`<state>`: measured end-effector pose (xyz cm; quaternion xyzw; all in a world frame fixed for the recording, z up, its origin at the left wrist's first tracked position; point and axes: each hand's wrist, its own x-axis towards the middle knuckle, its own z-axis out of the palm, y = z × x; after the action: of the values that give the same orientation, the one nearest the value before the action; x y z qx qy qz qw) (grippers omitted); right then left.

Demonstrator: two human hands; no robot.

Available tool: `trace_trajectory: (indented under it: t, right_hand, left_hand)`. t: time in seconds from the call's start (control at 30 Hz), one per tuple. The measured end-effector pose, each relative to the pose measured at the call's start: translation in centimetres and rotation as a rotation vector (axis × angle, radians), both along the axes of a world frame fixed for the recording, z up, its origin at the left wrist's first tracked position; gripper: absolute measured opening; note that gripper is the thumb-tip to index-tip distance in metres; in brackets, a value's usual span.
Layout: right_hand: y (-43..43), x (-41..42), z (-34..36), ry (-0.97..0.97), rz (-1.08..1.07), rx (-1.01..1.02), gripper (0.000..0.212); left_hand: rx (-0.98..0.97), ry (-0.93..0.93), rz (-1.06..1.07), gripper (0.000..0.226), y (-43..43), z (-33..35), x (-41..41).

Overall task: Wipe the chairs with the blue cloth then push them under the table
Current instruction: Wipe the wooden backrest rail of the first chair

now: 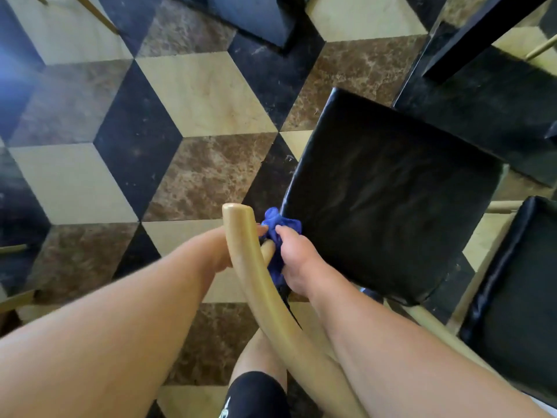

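Observation:
A chair with a black cushioned seat [388,200] and a curved pale wooden back rail [256,267] stands right below me. My right hand [298,260] is shut on the crumpled blue cloth [278,224], pressed against a wooden post at the seat's left rear corner. My left hand [223,251] reaches behind the rail from the left; its fingertips touch the cloth, and most of the hand is hidden by the rail. A second chair's black seat [512,297] is at the right edge.
The black table's legs [476,37] and base [256,16] stand at the top, beyond the chair. The floor is a cube pattern of cream, brown and black tiles [199,95]. My knee in black shorts [256,393] shows at the bottom.

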<state>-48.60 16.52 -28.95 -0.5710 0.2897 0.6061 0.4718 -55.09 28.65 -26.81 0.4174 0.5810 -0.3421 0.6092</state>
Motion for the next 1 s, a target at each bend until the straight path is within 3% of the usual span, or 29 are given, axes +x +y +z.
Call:
trace_trajectory:
  t: [0.03,0.1,0.2,0.3,0.37,0.47,0.57,0.63,0.7,0.77,0.87,1.0]
  right_hand:
    - [-0.2,0.0,0.5,0.037,-0.048,-0.013,0.035]
    - [-0.6,0.2,2.7,0.069,-0.093,-0.002,0.036]
    - [-1.1,1.0,7.0,0.134,-0.151,0.081,0.043]
    - [-1.8,1.8,12.0,0.175,-0.119,0.140,0.049]
    - [-2.2,1.9,14.6,0.148,-0.071,0.157,0.051]
    - [-1.9,1.4,17.1,0.021,-0.033,0.152,0.051]
    - [-0.8,0.9,19.1,-0.175,0.060,0.169,0.048]
    - [0.1,0.9,20.7,-0.448,0.223,0.207,0.037]
    - [0.9,0.8,21.4,-0.830,0.520,0.181,0.033]
    - [1.4,0.6,20.9,-1.057,0.713,0.124,0.049]
    - [1.6,0.3,20.0,-0.970,0.669,0.024,0.079]
    - [0.6,-0.4,19.5,-0.820,0.823,-0.040,0.084]
  left_hand:
    - [-0.006,-0.109,0.112,0.023,-1.0,1.4,-0.1]
    - [-0.019,-0.081,0.134,0.026,-2.7,2.4,0.6]
    - [-0.035,-0.201,0.211,0.019,-3.7,6.2,-0.2]
    - [-0.086,-0.245,0.282,0.057,-3.5,9.6,-0.7]
    - [-0.090,-0.263,0.309,0.060,-3.6,11.3,-1.2]
    - [-0.105,-0.268,0.329,0.056,-3.4,13.0,-1.8]
    - [-0.142,-0.271,0.357,0.065,-3.5,14.6,-2.0]
    - [-0.175,-0.306,0.391,0.064,-3.5,15.2,-1.9]
    - [-0.200,-0.329,0.409,0.060,-3.6,15.7,-1.9]
    - [-0.224,-0.353,0.429,0.058,-3.8,15.7,-2.0]
    - [-0.215,-0.389,0.441,0.048,-4.3,16.0,-2.1]
    - [-0.216,-0.463,0.621,0.030,-5.1,15.7,-1.7]
